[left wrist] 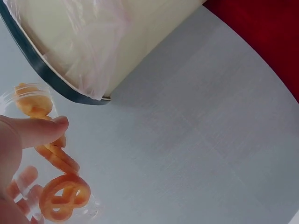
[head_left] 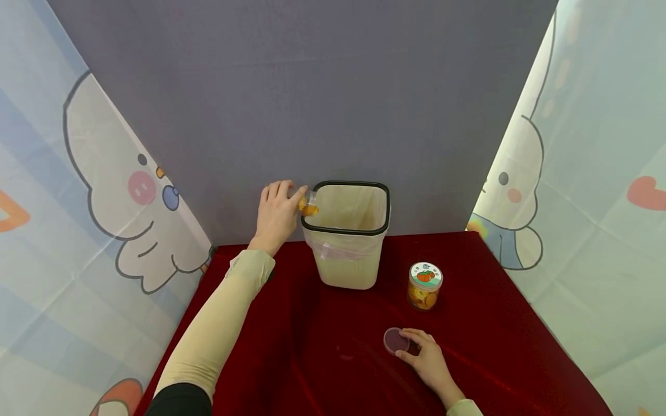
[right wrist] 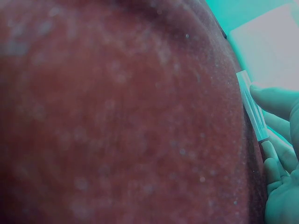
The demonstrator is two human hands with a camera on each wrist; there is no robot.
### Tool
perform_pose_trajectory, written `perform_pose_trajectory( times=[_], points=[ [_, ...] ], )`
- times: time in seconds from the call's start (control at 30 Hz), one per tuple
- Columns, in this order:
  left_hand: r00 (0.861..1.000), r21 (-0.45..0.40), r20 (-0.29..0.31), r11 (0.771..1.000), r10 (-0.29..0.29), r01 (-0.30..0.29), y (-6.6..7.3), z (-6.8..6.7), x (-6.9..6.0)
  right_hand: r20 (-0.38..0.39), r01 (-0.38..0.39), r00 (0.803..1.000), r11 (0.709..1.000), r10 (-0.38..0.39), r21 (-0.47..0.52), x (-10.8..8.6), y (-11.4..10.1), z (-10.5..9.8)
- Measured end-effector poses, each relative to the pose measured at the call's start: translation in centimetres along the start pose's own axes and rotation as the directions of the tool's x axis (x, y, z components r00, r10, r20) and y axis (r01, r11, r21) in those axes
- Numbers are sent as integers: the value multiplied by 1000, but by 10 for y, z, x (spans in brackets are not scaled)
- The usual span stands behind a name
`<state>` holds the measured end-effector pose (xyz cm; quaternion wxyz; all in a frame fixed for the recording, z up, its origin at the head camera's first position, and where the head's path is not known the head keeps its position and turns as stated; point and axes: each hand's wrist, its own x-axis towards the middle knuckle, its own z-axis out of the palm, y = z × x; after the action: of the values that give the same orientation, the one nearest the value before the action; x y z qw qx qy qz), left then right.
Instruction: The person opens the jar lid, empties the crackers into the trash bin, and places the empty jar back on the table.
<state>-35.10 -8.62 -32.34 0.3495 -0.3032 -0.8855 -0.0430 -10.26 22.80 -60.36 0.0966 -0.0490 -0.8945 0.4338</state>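
My left hand point(head_left: 276, 216) grips a clear plastic jar point(head_left: 311, 198), tipped on its side at the left rim of a cream trash bin point(head_left: 346, 268). Several orange-brown cookies lie inside the jar; one pretzel-shaped cookie point(left wrist: 64, 198) shows through the wall in the left wrist view. In front of the bin, low over the red cloth, my right hand point(head_left: 428, 361) pinches a round clear lid point(head_left: 395, 342) by its edge. Seen edge-on in the right wrist view, the lid point(right wrist: 252, 106) sits between thumb and fingers.
A second jar of cookies point(head_left: 424, 294), its lid bearing an orange fruit label, stands right of the bin on the red cloth point(head_left: 333, 346). The bin has a black rim and a thin plastic liner point(head_left: 343, 249). Behind rises a grey backdrop point(head_left: 312, 86), with cartoon-printed curtains point(head_left: 41, 260) on both sides.
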Motion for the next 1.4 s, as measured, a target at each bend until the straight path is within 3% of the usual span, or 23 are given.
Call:
perform_pose_trajectory(
  times=[0.23,0.5,0.73,1.4],
  points=[
    [999,19,-20,999,41,-41,0,0,0,10,-30,1000,999,30,13,1,-1,0],
    [996,40,-49,996,78,-76,0,2,-1,-21,8,1000,1000,-9,-11,-1,-2,1],
    [994,56,-54,994,95,-92,-1,5,-2,21,-25,999,1000,25,8,0,-1,0],
    [995,104,31,989,100,-102,3,4,1,-15,14,1000,1000,-14,5,1,1,1]
  ],
)
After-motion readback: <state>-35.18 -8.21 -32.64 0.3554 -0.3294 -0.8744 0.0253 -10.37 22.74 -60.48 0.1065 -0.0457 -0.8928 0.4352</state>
